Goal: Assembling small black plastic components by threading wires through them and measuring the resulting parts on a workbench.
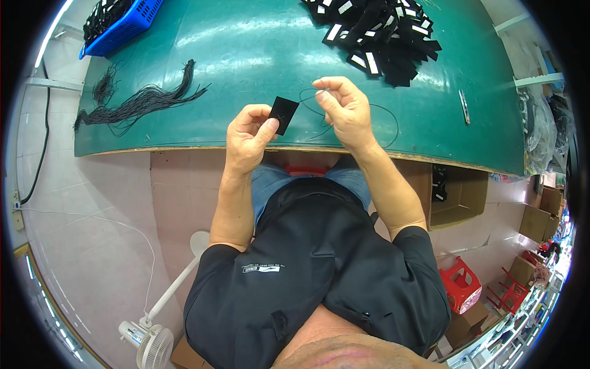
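My left hand point(251, 136) pinches a small flat black rectangular piece point(284, 123) between thumb and fingers, above the near edge of the green table point(246, 74). A small mark shows on the piece's upturned face. To its right my right hand point(348, 115) is raised, thumb and forefinger closed on a thin black cord point(396, 123). The cord loops loosely over the tabletop on both sides of this hand. Whether the fingertips also hold something finer, such as a needle, is too small to tell.
A bundle of black cords point(141, 111) lies on the left, below a blue basket point(132, 27). Black pieces with white patches form a pile point(393, 55) at the far right. Metal snips point(464, 107) lie right; a cardboard box point(461, 209) stands below the table edge.
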The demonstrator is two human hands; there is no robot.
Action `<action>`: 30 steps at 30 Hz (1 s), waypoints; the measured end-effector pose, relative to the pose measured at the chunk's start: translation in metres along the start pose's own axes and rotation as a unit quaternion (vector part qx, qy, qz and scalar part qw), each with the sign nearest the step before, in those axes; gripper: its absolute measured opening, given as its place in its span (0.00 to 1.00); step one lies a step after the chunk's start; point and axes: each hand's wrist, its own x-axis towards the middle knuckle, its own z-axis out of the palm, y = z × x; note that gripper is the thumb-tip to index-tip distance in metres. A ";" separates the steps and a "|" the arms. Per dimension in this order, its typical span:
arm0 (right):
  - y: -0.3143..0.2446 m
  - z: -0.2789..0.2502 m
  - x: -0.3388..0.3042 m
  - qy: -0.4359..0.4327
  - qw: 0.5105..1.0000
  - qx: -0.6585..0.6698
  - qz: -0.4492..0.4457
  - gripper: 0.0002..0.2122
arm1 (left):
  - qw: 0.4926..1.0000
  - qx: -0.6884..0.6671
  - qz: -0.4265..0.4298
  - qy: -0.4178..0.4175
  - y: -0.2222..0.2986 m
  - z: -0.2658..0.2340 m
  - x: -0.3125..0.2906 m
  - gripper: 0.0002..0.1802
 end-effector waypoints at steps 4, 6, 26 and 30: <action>-0.003 -0.006 0.001 0.047 0.999 0.003 0.018 0.10 | 0.998 0.049 0.036 0.007 -0.003 -0.001 0.001 0.08; -0.004 -0.007 -0.001 0.063 0.998 -0.004 0.008 0.10 | 0.987 0.122 0.101 0.006 -0.003 0.001 0.005 0.08; 0.012 0.019 -0.028 -0.044 0.993 0.034 0.106 0.05 | 0.996 0.020 0.067 0.047 -0.021 0.011 -0.002 0.14; 0.030 0.003 -0.022 -0.051 0.993 -0.091 0.051 0.05 | 1.000 -0.018 0.004 0.014 -0.028 0.008 -0.006 0.15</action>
